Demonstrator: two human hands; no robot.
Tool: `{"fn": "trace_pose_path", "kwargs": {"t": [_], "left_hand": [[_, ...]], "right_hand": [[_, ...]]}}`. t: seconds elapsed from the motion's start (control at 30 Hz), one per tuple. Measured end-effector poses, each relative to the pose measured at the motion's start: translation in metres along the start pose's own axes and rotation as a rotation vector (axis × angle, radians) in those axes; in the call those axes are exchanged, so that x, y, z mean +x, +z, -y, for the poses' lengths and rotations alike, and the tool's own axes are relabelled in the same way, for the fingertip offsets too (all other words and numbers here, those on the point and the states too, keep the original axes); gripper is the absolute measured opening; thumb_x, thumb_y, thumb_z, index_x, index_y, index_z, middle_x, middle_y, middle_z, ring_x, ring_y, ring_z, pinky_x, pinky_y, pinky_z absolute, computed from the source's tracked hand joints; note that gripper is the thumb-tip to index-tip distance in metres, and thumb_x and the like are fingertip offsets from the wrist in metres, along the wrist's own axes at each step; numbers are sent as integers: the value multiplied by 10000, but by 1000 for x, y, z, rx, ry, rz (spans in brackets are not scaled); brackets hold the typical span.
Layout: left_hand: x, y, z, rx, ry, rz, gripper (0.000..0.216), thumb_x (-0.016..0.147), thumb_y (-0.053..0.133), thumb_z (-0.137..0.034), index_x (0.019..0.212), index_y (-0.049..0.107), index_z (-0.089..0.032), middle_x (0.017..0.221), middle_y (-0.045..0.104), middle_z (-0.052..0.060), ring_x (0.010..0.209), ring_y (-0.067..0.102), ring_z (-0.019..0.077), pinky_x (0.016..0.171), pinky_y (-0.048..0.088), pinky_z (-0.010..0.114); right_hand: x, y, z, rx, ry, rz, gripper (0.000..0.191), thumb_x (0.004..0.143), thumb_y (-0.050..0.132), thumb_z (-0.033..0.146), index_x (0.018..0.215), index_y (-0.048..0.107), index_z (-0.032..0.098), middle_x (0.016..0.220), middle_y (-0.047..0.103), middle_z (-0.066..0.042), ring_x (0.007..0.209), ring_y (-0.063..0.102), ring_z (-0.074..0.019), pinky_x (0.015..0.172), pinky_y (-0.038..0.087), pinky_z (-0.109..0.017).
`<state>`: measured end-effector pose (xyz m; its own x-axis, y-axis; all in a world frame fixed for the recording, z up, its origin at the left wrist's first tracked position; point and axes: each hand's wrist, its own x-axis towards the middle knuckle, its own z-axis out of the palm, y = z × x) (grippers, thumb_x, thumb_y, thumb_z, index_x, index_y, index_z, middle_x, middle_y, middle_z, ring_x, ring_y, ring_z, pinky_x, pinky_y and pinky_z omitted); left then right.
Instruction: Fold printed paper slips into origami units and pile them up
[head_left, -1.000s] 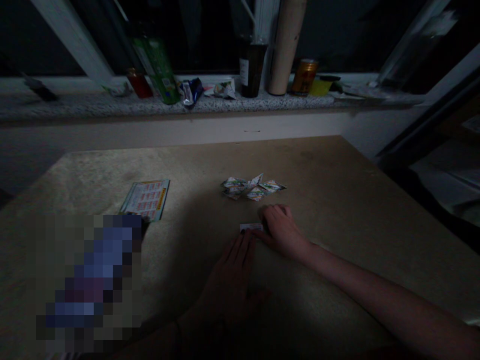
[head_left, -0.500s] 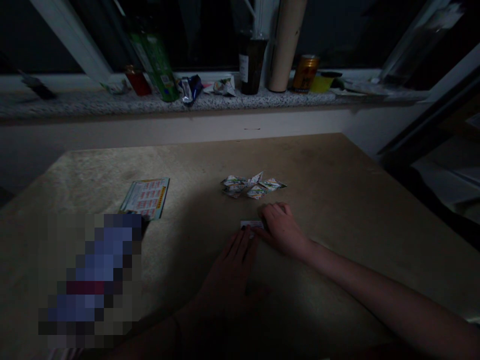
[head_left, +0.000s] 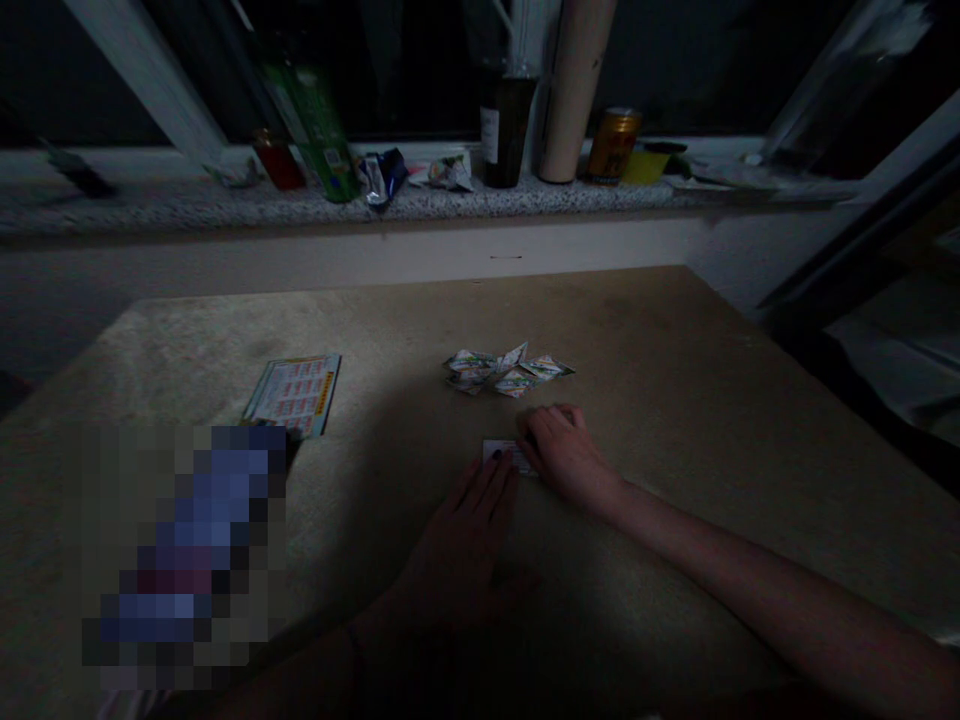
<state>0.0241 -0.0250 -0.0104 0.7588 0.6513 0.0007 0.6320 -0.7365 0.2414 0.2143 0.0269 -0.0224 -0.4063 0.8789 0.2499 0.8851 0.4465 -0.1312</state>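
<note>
Dim, grainy, tabletop [head_left: 390, 430] shadowed (paler left), lower left pixelated

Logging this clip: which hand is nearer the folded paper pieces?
Right: the right hand is just short of the folded paper pieces, not touching; the left hand lies farther back, lower in view.

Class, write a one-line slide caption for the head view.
Left hand and right hand touching a small printed paper, with folded paper pieces beyond.

No wording legible. Printed sheet [head_left: 294, 393], left of and beyond left hand [head_left: 463, 535]: red rows, yellow strip, too small. Paper slip [head_left: 510, 446], partly under same hand: faint print. Orange can [head_left: 613, 148], well beyond right hand [head_left: 564, 450]: markings unreadable.
</note>
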Motion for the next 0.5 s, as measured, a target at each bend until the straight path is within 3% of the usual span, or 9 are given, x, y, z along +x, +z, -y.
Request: {"fn": "trace_pose_path", "kwargs": {"t": [0.23,0.4,0.5], "left_hand": [[0,-2,2,-94,3,22,847,791,479,-568,1412,168,-84,1480,143,156,1353,120,284,1088,180,425],[1,-2,1,-98,4,15,834,796,465,-582,1414,172,-104,1484,125,153,1354,109,288,1083,189,441],[1,-2,1,-93,3,7,826,797,467,-575,1410,183,-99,1479,150,159,1353,121,288,1083,185,442]], "right_hand": [[1,2,3,-97,-17,5,110,891,450,210,884,538,144,862,592,-79,858,501,-233,865,281,-381],[-3,-8,1,-8,-8,-19,131,896,449,215,922,563,158,878,589,-69,872,496,-217,880,299,-383],[-18,-18,1,58,-42,-45,197,895,454,224,1044,577,184,982,590,-76,938,495,-212,928,289,-408]]}}
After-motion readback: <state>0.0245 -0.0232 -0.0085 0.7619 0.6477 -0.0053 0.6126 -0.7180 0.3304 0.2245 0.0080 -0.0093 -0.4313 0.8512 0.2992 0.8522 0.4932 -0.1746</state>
